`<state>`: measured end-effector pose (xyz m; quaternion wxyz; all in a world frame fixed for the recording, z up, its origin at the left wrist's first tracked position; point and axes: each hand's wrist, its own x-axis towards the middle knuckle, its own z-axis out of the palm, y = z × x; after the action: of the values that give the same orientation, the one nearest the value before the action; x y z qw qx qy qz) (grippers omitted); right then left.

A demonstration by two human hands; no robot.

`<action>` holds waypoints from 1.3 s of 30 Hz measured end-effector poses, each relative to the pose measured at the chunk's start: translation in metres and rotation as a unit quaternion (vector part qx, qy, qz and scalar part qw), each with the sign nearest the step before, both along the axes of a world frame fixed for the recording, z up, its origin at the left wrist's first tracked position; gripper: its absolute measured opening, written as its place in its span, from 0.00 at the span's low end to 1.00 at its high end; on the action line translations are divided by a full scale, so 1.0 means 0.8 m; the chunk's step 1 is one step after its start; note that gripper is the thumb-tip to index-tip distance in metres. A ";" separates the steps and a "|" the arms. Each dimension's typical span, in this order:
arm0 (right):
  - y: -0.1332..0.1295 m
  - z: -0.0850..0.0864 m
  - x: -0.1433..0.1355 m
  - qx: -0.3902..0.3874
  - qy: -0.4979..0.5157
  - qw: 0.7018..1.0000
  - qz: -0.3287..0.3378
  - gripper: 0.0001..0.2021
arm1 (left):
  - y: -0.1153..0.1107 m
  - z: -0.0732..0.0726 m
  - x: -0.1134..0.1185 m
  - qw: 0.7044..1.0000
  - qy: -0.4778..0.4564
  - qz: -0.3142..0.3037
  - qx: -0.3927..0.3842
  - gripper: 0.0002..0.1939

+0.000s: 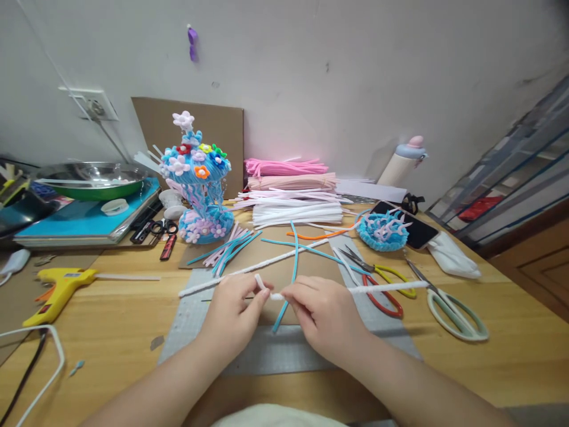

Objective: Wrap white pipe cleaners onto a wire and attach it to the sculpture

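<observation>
Hands: two, above the grey mat (184, 323), near the middle of the tabletop's (511, 367) near edge. Left hand (235, 308): thumb and fingers pinched narrow on one white fuzzy stem (277, 296), short end poking up. Right hand (324, 305): also pinched close, on the same stem. White length emerges beyond it toward the right edge; from where I stand, cannot tell if it is one piece.

Counts, outward. Loose blue stems (294, 255): 2, on the cardboard sheet (280, 274). Slanting white stem (204, 285): 1, behind left hand. Orange stem (306, 235): 1. Right-hand scissors: 2 pairs, one red-and-yellow (371, 270), one pale green (439, 292). Yellow glue gun (64, 290): 1, toward left edge. Blue fuzzy models: 2, one tall with flowers (198, 169), one low (382, 240). Stem bundles (297, 213): 4, along far edge.
</observation>
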<state>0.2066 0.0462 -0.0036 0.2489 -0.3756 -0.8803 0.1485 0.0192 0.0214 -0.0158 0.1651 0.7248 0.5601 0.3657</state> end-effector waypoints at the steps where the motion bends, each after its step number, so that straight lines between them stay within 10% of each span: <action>1: 0.000 0.000 0.000 -0.009 0.003 1.000 -0.003 0.10 | 0.001 -0.002 0.000 1.000 -0.004 0.022 0.008 0.09; 4: -0.001 0.000 0.001 -0.040 0.016 0.999 -0.015 0.10 | 0.000 -0.004 0.000 0.989 0.011 0.087 0.116 0.22; 8: 0.001 0.002 0.002 -0.092 0.046 0.994 -0.021 0.08 | -0.005 0.002 0.001 0.955 0.109 0.074 0.265 0.07; 18: 0.008 0.005 0.006 -0.199 0.114 0.973 -0.032 0.08 | -0.010 0.006 0.003 0.937 0.178 0.018 0.298 0.13; 29: 0.004 0.004 0.003 0.043 -0.035 0.998 -0.029 0.09 | 0.005 0.000 0.003 0.995 0.024 -0.029 -0.096 0.13; 39: 0.006 0.000 0.002 -0.044 0.000 0.999 -0.022 0.09 | 0.006 -0.002 -0.004 0.995 0.087 -0.048 -0.018 0.04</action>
<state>0.2083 0.0510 -0.0032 0.2349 -0.4058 -0.8644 0.1817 0.0163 0.0259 -0.0178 0.1461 0.7767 0.5433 0.2833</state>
